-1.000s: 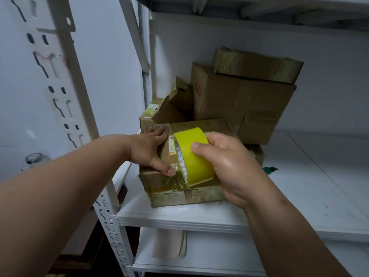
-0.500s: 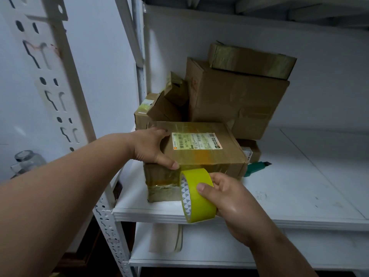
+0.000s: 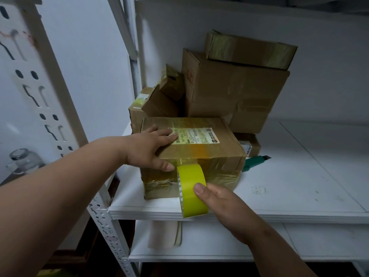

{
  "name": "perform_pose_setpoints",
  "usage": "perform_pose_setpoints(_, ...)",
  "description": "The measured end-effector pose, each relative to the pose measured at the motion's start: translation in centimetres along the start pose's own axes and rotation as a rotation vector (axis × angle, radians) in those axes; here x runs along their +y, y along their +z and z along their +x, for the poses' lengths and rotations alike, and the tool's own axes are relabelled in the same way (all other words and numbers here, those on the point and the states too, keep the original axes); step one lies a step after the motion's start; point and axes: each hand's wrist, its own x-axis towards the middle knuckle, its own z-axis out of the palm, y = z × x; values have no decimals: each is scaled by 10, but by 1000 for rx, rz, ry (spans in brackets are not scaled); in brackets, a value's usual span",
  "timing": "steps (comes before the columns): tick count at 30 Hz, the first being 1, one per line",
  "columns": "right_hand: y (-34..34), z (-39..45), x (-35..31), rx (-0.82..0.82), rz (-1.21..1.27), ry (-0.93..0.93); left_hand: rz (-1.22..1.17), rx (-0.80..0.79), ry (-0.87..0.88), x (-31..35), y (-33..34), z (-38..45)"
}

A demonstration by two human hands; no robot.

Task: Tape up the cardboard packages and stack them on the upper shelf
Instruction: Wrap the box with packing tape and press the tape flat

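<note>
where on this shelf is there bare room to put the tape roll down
The shelf is bare right of the labelled box, past the green cutter, out to the right edge. A narrow bare strip runs along the front lip right of the tape roll. The back left is crowded with stacked boxes, and the box fills the left front.

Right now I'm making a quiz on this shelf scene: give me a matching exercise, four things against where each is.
Things:
1. tape roll
2. left hand
3. green cutter
4. glass jar

Places:
A. far left, outside the rack
B. on the shelf, right of the labelled box
C. flat on the labelled box's top
D. in the right hand, at the box's front

Pairs: 1-D, 2-C, 3-B, 4-A
</note>
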Motion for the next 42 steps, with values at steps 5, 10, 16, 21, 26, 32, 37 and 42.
perform_pose_setpoints(5, -5, 0, -5, -83, 81, -143, -136, 52, 36, -3, -21, -8)
perform_pose_setpoints(10, -16, 9, -53, 15, 262, -333, -479, 113, -25, -10, -49, -13)
perform_pose_setpoints(16, -15, 33, -105, 156, 356, -396, -562, 92, -114, -6, -70, -12)
perform_pose_setpoints(21, -10, 38, -119, 223, 368, -362, -573, 72, -156, -3, -70, -12)
perform_pose_setpoints(26, -9, 60, -113, 253, 272, -326, -314, 368, -266, 0, -56, 1)
perform_pose_setpoints(32, -12, 93, -107, 275, 55, -225, -143, 227, 25, -5, -34, -9)
perform_pose_setpoints(37, -15, 115, -109, 288, -44, -131, -68, 125, -56, -1, -16, -12)
perform_pose_setpoints(42, -5, 97, -122, 385, -121, -129, -30, 166, -69, 0, -13, -10)
